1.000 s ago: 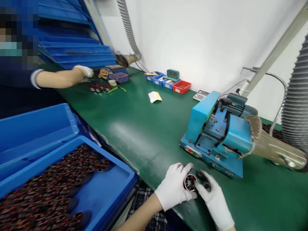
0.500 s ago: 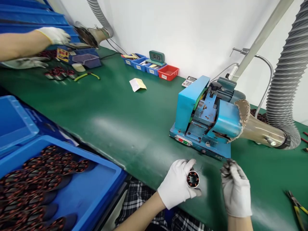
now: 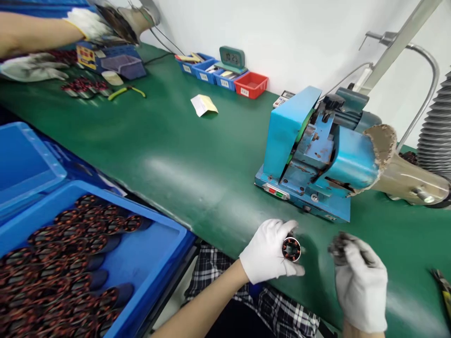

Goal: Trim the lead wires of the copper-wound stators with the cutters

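My left hand (image 3: 269, 253), in a white glove, is closed round a motor stator (image 3: 291, 249). The stator is a short cylinder with a bright rim and copper windings inside, its open end facing up at me; thin wires stick out at its side. To its right, apart from it, is my right hand (image 3: 359, 277), gloved, with blackened fingertips. Its fingers are curled and pressed together, slightly blurred, and whatever lies between them is hidden. Just beyond both hands stands a blue bench machine (image 3: 310, 159) with red and green buttons.
At the lower left, a blue tray (image 3: 169, 230) holds rows of stators (image 3: 84, 249). Pliers (image 3: 442, 288) lie at the right edge. Small bins (image 3: 252, 85), a clock (image 3: 231, 57) and a folded paper (image 3: 203, 105) sit farther back. A co-worker's gloved hand (image 3: 89, 24) is at upper left.
My view has shifted, so the machine and tray sit differently in it. My left hand still holds the stator. The right hand stays curled, now a little farther from the machine.
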A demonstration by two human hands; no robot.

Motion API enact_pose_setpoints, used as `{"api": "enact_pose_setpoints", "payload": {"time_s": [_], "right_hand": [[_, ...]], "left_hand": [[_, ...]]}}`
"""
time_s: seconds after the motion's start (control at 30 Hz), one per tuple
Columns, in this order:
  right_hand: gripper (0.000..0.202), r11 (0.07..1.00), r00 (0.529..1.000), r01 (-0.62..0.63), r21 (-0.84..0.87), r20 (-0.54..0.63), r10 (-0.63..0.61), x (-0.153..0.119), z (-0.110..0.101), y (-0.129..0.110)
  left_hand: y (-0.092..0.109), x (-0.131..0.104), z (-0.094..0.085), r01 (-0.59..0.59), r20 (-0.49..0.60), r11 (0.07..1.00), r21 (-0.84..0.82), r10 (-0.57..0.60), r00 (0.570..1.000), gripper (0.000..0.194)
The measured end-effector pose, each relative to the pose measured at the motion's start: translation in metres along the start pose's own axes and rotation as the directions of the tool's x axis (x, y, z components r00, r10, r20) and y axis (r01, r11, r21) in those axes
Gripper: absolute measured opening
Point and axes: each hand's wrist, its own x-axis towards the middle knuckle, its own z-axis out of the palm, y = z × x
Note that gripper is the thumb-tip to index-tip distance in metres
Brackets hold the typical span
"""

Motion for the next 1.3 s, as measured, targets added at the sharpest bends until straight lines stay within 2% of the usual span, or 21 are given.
{"api": "enact_pose_setpoints", "payload": {"time_s": [0.03,0.1,0.13,0.2,0.23,0.3,0.4,0.43,0.5,0.57,0.6,0.67,0.7,0.73,0.8,0.87,0.9,0.97,1.13,1.23,1.3], "right_hand": [[0.012,0.984,0.984,0.058,-0.167,0.175,-0.028,-0.001,-0.001,-0.001],[0.02,0.873,0.87,0.24,-0.426,0.494,0.002,-0.007,0.002,0.004],[0.024,0.808,0.816,0.335,-0.484,0.578,0.008,-0.011,0.005,0.009],[0.023,0.71,0.776,0.463,-0.531,0.63,-0.034,-0.017,0.011,0.02],[0.02,0.693,0.775,0.487,-0.532,0.629,-0.062,-0.019,0.014,0.025],[0.014,0.751,0.811,0.439,-0.493,0.577,-0.095,-0.022,0.016,0.033],[0.005,0.931,0.938,0.086,-0.354,0.344,0.044,-0.023,0.014,0.037],[0.004,0.963,0.961,-0.056,-0.263,0.248,0.123,-0.021,0.011,0.037],[0.012,0.969,0.964,-0.249,0.004,0.093,0.247,-0.017,0.003,0.035],[0.018,0.927,0.962,-0.251,0.279,-0.032,0.27,-0.011,-0.007,0.031],[0.019,0.916,0.962,-0.211,0.342,-0.092,0.256,-0.009,-0.011,0.029],[0.017,0.957,0.969,-0.177,0.232,-0.127,0.21,-0.006,-0.017,0.026],[0.016,0.979,0.979,-0.184,0.084,-0.069,0.189,-0.006,-0.017,0.026],[0.018,0.98,0.983,-0.177,-0.089,0.042,0.181,-0.007,-0.016,0.026],[0.025,0.937,0.94,-0.041,-0.347,0.304,0.154,-0.009,-0.01,0.027],[0.023,0.901,0.884,0.15,-0.408,0.464,0.063,-0.01,-0.002,0.03],[0.017,0.89,0.873,0.208,-0.406,0.487,0.018,-0.01,0.001,0.032],[0.006,0.894,0.891,0.225,-0.387,0.453,-0.028,-0.013,0.004,0.036],[0.01,0.897,0.977,0.13,-0.422,0.209,-0.043,-0.033,-0.002,0.045],[0.017,0.822,0.995,0.066,-0.566,0.104,-0.009,-0.037,-0.001,0.049],[0.02,0.758,0.993,0.057,-0.649,0.114,0.024,-0.03,-0.002,0.049]], "left_hand": [[-0.001,0.0,-0.002,-0.037,0.025,0.999,-0.015,0.038,0.999,0.087],[-0.005,-0.001,-0.006,-0.103,0.091,0.992,-0.067,0.109,0.99,0.082],[-0.007,-0.001,-0.008,-0.121,0.121,0.988,-0.098,0.133,0.984,0.078],[-0.01,-0.001,-0.01,-0.123,0.144,0.982,-0.141,0.144,0.979,0.073],[-0.01,-0.001,-0.01,-0.111,0.141,0.983,-0.146,0.132,0.981,0.071],[-0.008,-0.001,-0.01,-0.075,0.123,0.99,-0.122,0.09,0.988,0.069],[-0.003,-0.002,-0.006,-0.025,0.097,0.998,-0.059,0.031,0.995,0.068],[-0.001,-0.002,-0.005,-0.021,0.09,0.999,-0.047,0.025,0.996,0.068],[0.001,-0.001,-0.002,-0.019,0.069,0.999,-0.04,0.022,0.997,0.069],[0.001,-0.001,-0.001,-0.007,0.05,0.999,-0.04,0.009,0.999,0.074],[0.001,-0.001,-0.001,0.003,0.045,0.999,-0.038,-0.002,0.999,0.076],[0.0,0.0,-0.002,0.008,0.052,0.999,-0.041,-0.005,0.999,0.082],[-0.001,0.0,-0.004,-0.005,0.063,0.999,-0.052,0.008,0.998,0.083],[-0.003,0.0,-0.006,-0.027,0.079,0.997,-0.074,0.032,0.996,0.082],[-0.006,0.0,-0.01,-0.076,0.13,0.988,-0.133,0.094,0.987,0.075],[-0.01,0.0,-0.012,-0.09,0.172,0.979,-0.182,0.122,0.977,0.067],[-0.011,-0.001,-0.012,-0.081,0.183,0.978,-0.193,0.117,0.976,0.065],[-0.011,-0.001,-0.011,-0.041,0.172,0.981,-0.189,0.075,0.982,0.065],[-0.004,0.0,-0.01,0.027,0.121,0.986,-0.165,-0.007,0.993,0.057],[-0.002,0.002,-0.011,0.032,0.143,0.987,-0.155,-0.01,0.99,0.056],[-0.002,0.003,-0.011,0.027,0.151,0.988,-0.151,-0.004,0.989,0.052]]}}
